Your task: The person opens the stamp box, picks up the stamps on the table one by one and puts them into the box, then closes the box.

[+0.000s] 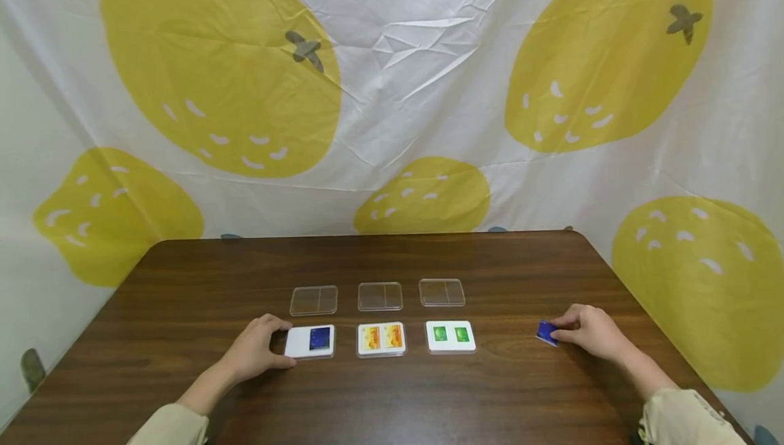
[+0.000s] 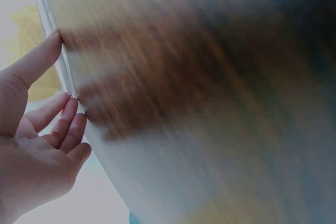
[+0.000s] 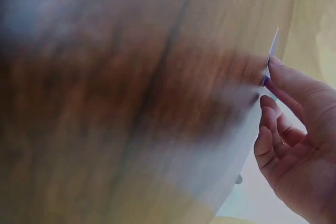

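At the left of the row lies a flat clear plastic case [image 1: 298, 343] with a white insert; a dark blue card [image 1: 320, 339] fills its right half and the left half is bare white. My left hand [image 1: 256, 348] grips this case at its left end, thumb at the near corner and fingers at the far one. In the left wrist view, the left hand's [image 2: 47, 124] fingertips meet the thin case edge [image 2: 65, 72]. Off to the right, my right hand [image 1: 591, 331] pinches a small blue card [image 1: 546, 333] between thumb and finger, low over the table; the card [image 3: 273, 45] shows edge-on in the right wrist view.
Beside the left case lie a case with two orange-yellow cards [image 1: 382, 339] and one with two green cards [image 1: 450, 337]. Behind them, three clear lids [image 1: 314, 301] [image 1: 380, 297] [image 1: 442, 292] form a row on the brown wooden table [image 1: 392, 397]. A lemon-print curtain [image 1: 422, 111] hangs behind.
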Motion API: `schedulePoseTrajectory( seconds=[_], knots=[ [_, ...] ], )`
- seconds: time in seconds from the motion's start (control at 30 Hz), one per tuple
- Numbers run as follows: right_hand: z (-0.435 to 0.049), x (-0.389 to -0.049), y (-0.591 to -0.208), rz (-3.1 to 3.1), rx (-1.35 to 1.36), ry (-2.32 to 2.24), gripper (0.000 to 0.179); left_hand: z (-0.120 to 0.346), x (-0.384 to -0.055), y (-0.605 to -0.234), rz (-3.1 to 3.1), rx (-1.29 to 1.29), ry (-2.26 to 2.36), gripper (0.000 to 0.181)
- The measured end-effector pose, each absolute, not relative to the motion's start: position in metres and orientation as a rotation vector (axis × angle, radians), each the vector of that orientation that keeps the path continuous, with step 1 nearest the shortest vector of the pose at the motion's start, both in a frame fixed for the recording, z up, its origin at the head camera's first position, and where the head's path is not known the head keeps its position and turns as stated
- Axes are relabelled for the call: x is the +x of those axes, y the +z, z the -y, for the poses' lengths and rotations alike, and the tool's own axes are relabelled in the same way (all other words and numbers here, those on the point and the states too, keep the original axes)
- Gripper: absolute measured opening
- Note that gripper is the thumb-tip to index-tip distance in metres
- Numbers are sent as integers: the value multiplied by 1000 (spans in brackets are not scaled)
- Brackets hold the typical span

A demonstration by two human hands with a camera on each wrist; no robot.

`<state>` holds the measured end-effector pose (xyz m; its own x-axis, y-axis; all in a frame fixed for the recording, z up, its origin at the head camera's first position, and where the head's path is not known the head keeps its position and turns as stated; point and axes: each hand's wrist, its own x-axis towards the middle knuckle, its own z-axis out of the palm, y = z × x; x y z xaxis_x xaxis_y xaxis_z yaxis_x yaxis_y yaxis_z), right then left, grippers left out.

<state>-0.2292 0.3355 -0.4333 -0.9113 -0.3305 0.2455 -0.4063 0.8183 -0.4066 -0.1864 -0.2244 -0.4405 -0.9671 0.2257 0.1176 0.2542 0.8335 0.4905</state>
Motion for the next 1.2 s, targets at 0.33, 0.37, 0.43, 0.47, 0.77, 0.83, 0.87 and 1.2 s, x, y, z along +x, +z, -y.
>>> schedulePoseTrajectory(
  seconds=[0.33,0.37,0.43,0.47,0.77,0.83,0.87,1.2],
  knots=[
    [-337,-235,-431,2936,547,794,20,224,-185,-437,2952,-389,-802,59],
    [-338,-235,-430,2941,560,800,20,224,-185,-437,2951,-388,-799,59],
    [-339,-236,-430,2945,590,822,20,224,-185,-437,2949,-386,-796,59],
    [-339,-236,-430,2948,606,831,21,224,-186,-438,2949,-385,-796,59],
    [-343,-238,-427,2981,657,889,11,225,-186,-440,2951,-387,-803,59],
    [-344,-238,-426,2982,670,887,8,225,-186,-440,2954,-382,-805,59],
    [-345,-239,-426,2983,669,892,6,225,-186,-440,2955,-382,-802,59],
    [-351,-244,-419,3020,675,1173,13,225,-185,-439,2953,-390,-795,59]
  ],
)
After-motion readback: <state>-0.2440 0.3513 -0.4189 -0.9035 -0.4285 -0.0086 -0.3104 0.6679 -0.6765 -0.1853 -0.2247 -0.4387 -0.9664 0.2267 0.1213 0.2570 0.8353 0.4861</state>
